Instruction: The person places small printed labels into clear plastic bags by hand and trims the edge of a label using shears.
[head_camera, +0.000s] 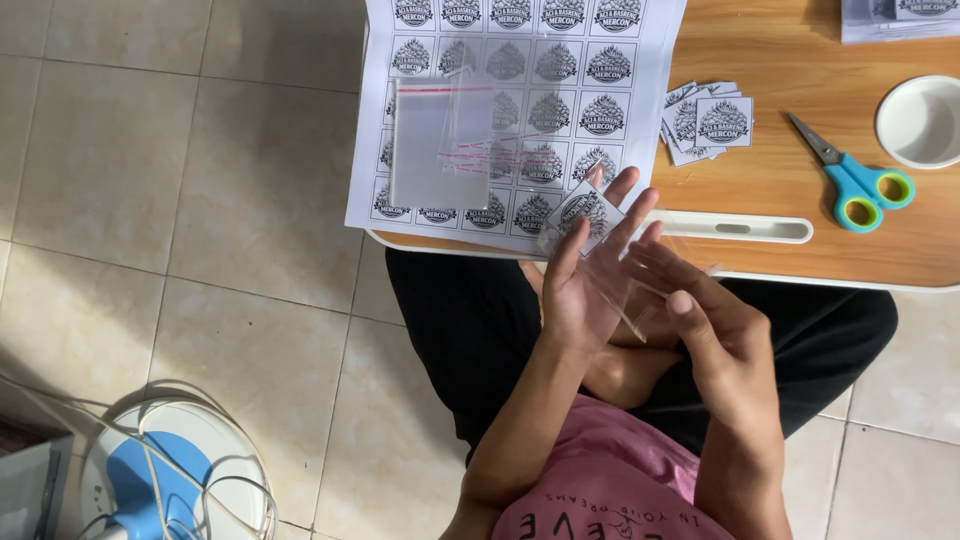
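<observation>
At far left, a white-and-blue electric fan with a wire guard (170, 480) is standing on the beige tiled floor (200, 200). A white printed sheet of square black-and-white labels (560, 60) is hanging over the near edge of the wooden tabletop (780, 180), and a stack of clear plastic sleeves with red adhesive strips (440, 140) is lying on that sheet. Just below the sheet's lower right corner, the left hand (585, 280) is being held palm-up with fingers spread, supporting a small clear plastic sleeve (610, 270) that contains one square black-and-white label (590, 212). The right hand (715, 330) is meeting the sleeve from the right, its fingers pinching the sleeve's open end; both hands are working above the lap, just in front of the tabletop. Farther right on the tabletop, a small pile of cut square labels (705, 122) is lying near blue-and-green-handled scissors (855, 180), and a round white bowl (920, 122) is sitting at the edge of view.
</observation>
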